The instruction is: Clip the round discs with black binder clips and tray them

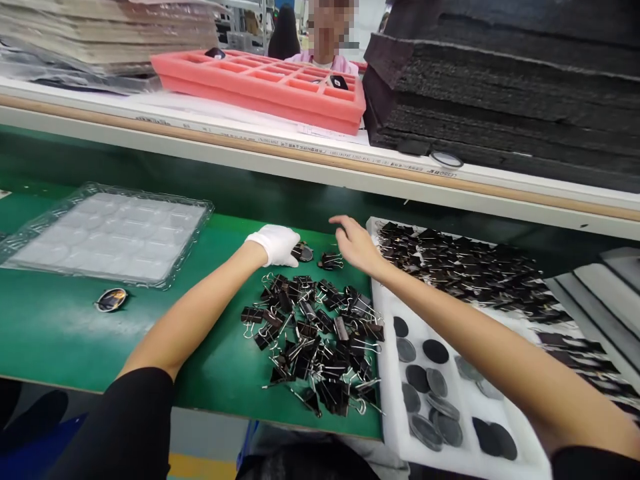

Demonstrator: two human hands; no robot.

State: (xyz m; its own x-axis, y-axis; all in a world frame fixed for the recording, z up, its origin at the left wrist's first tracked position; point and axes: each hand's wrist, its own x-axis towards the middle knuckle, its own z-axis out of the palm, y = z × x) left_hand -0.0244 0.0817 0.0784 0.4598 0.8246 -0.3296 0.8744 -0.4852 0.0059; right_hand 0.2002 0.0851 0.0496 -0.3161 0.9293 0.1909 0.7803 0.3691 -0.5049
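My left hand [276,245], in a white glove, rests low over the green table with its fingers closed at a small grey disc [307,254] that has a black binder clip on it. The fingertips partly hide this piece. My bare right hand [358,248] is raised just to the right, index finger stretched out and thumb apart, with nothing seen in it. Below it lies another black binder clip [331,261], apart from the fingers. A heap of loose black binder clips [320,333] spreads over the table between my forearms.
A white foam tray [465,433] at right holds loose dark discs and rows of clipped pieces [460,267]. Left are a clear plastic tray [115,233] and a small round piece [111,300]. A shelf carries pink foam [260,90] and black sheets [500,87]. A person sits beyond.
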